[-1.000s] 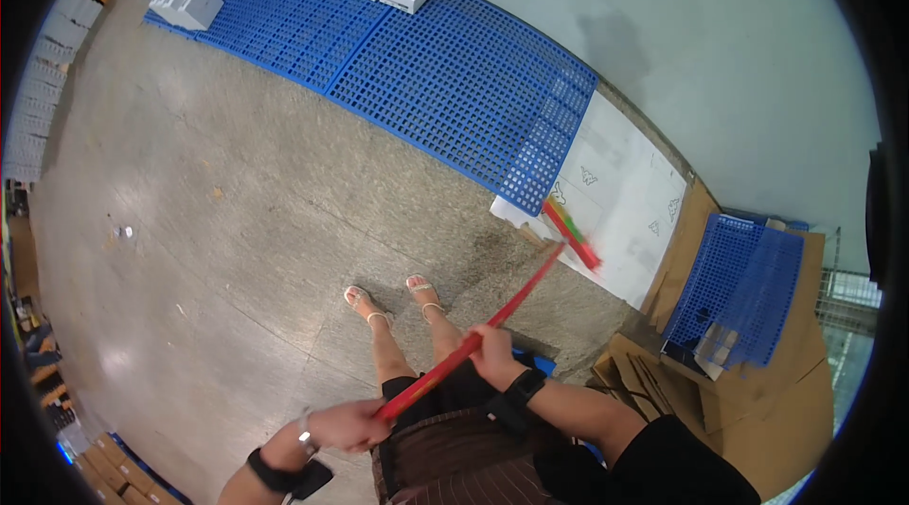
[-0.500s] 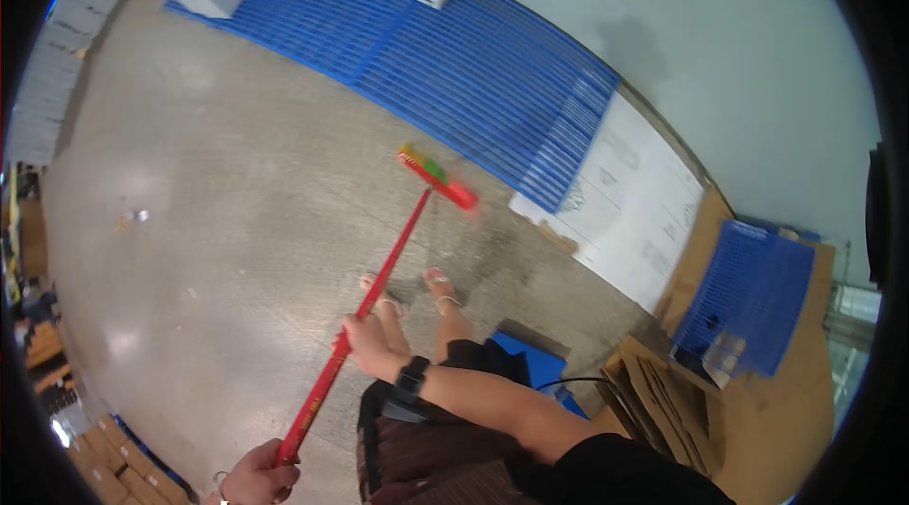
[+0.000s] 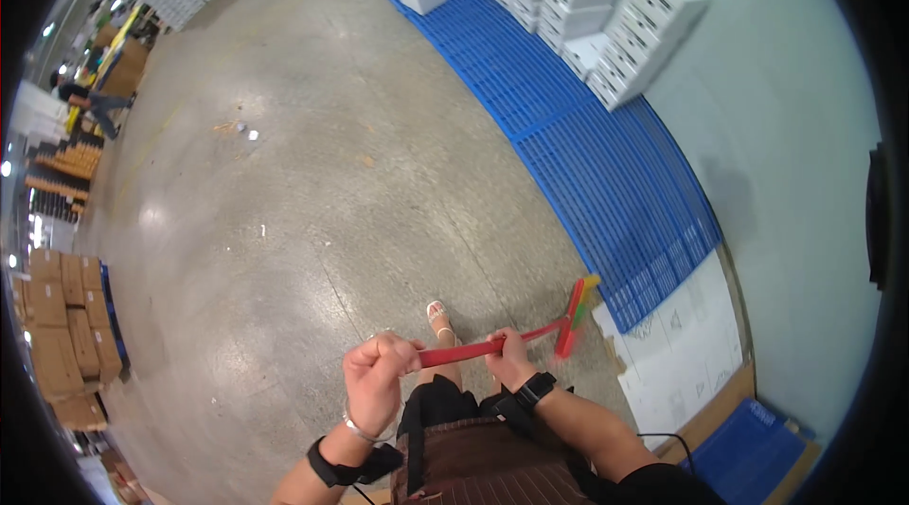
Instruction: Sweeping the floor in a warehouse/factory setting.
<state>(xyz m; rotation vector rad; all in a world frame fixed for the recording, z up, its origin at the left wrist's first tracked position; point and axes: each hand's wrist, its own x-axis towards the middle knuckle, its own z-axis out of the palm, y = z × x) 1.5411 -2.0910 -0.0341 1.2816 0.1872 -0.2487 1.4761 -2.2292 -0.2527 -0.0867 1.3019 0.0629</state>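
A broom with a red handle (image 3: 459, 353) crosses in front of me, tilted down to the right. My left hand (image 3: 373, 374) is closed around the handle's upper end. Farther down, my right hand (image 3: 511, 360) is wrapped round the same handle, a dark watch on its wrist. The broom head (image 3: 571, 319) has a red body with red, green and yellow bristles. It is at the concrete floor (image 3: 379, 193), close to the near corner of a blue slatted platform (image 3: 634, 202); whether the bristles touch the floor I cannot tell.
White boxes (image 3: 653, 27) stand stacked on the platform along the wall (image 3: 786, 126). White sheeting (image 3: 686, 339) and a blue slatted panel (image 3: 743, 458) lie at the right. Small litter (image 3: 248, 133) dots the floor. Brown cartons (image 3: 71, 335) and a distant person (image 3: 90, 106) are at the left.
The view has turned left. The broom has swung from pointing away from me to pointing right, its head now near the platform corner. Both hands still grip the handle.
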